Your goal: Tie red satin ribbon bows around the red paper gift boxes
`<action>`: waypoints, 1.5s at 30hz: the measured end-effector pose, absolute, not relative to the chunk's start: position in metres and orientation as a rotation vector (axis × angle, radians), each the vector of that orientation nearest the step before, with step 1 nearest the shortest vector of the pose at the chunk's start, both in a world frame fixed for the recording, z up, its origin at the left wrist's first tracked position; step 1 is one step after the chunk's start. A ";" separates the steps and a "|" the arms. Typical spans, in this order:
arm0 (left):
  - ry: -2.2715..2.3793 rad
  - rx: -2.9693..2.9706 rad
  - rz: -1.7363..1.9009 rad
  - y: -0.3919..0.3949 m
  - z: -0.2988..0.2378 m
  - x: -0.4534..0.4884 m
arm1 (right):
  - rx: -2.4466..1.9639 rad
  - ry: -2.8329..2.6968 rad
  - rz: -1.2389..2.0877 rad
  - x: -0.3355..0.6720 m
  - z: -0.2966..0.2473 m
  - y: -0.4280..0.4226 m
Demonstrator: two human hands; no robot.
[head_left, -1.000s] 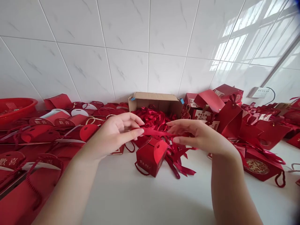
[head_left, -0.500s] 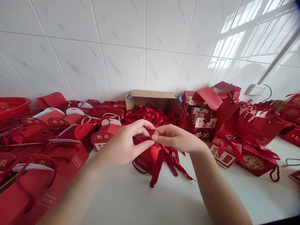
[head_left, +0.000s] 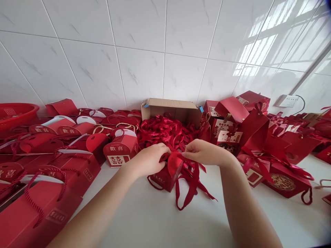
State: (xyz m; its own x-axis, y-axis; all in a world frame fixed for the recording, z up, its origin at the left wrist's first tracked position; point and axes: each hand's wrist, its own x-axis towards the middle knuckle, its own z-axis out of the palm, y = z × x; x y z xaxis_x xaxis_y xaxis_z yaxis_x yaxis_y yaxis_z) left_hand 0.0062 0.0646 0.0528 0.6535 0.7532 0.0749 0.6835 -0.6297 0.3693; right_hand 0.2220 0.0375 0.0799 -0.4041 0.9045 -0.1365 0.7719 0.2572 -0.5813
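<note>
A small red gift box (head_left: 165, 179) stands on the white table in front of me, its rounded flaps raised. My left hand (head_left: 152, 157) is closed at the top of the box, the fingertips curled on the flap and partly hidden. In a pinch, my right hand (head_left: 207, 153) holds a red satin ribbon (head_left: 192, 187) just right of the flap. The ribbon's loose lengths hang down the right side of the box and trail onto the table. Behind both hands lies a heap of red ribbon (head_left: 168, 129), spilling out of an open cardboard box (head_left: 172, 102).
Several red boxes with cord handles (head_left: 64, 168) crowd the left side. A red plastic basket (head_left: 19, 112) stands at the far left. More boxes, some with bows (head_left: 256, 158), fill the right. A tiled wall with a power strip (head_left: 286, 101) closes the back.
My hands, close together in front of the heap before, have moved apart and lower. The left went down onto the box flap; the ribbon now hangs in a loop at the right. The view shifted slightly.
</note>
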 end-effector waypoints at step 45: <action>1.094 2.455 0.571 0.062 0.051 0.012 | -1.800 -2.196 0.904 0.201 0.070 0.043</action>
State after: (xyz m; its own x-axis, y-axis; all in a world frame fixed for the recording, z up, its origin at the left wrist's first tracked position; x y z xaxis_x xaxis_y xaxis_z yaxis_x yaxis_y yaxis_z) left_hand 0.0120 0.0618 0.0508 0.6123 0.7639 0.2041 0.6044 -0.6186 0.5020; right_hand 0.2009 0.0425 0.0701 -0.2618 0.9334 -0.2453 0.8355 0.0920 -0.5417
